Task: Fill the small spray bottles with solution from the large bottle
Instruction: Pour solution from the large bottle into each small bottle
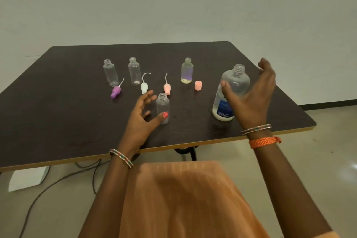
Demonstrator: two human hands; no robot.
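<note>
The large clear bottle, uncapped and with a blue label, stands at the right of the dark table. My right hand is spread beside it: the thumb lies against its front, the fingers are splayed behind and apart from it. A small empty bottle stands uncapped near the front middle. My left hand is next to it with fingers spread, and the thumb tip touches its lower side. Two more empty small bottles stand at the back left. Another small bottle holds some liquid.
Three spray heads with thin tubes lie loose between the bottles: purple, white, pink. A pink cap stands left of the large bottle. The table's front edge is close to my lap. Cables trail on the floor.
</note>
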